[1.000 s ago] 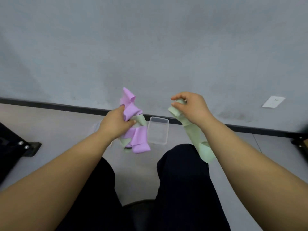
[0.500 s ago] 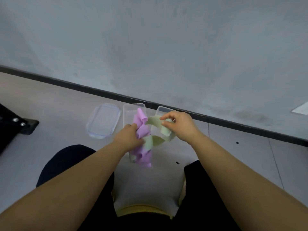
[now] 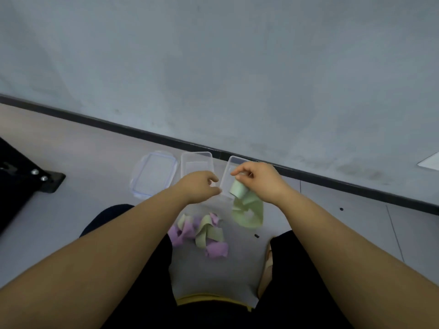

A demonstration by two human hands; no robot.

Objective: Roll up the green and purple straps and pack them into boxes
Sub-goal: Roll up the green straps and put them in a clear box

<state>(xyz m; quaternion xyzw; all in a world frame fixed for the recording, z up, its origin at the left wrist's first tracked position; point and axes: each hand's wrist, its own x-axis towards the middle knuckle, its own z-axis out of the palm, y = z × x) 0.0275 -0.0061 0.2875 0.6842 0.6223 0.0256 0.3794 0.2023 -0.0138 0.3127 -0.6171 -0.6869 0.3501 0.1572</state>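
Pinching the top of a green strap, the fingers of the right hand are curled round its upper end, which is wound into a short loose roll just under the knuckles. The rest of that strap hangs down in a slack, twisted loop that reaches the floor.

Close beside it, the left hand hovers with its fingers loosely curled and its thumb tucked near them; it seems to grasp nothing, though the blur makes this hard to settle.

Below both hands, between the person's knees, a pile of straps lies tangled on the floor, purple and pale green lengths crossing over one another.

Beyond the hands stand two clear plastic boxes, side by side. The left box is in full view; the right box is partly covered by the right hand. Every strap in view lies outside them. Left of the boxes rests a clear lid with a blue rim, flat on the floor.

Farther out, a black baseboard runs along the foot of a grey wall, and a black metal bracket with two bolts sits at the left edge.
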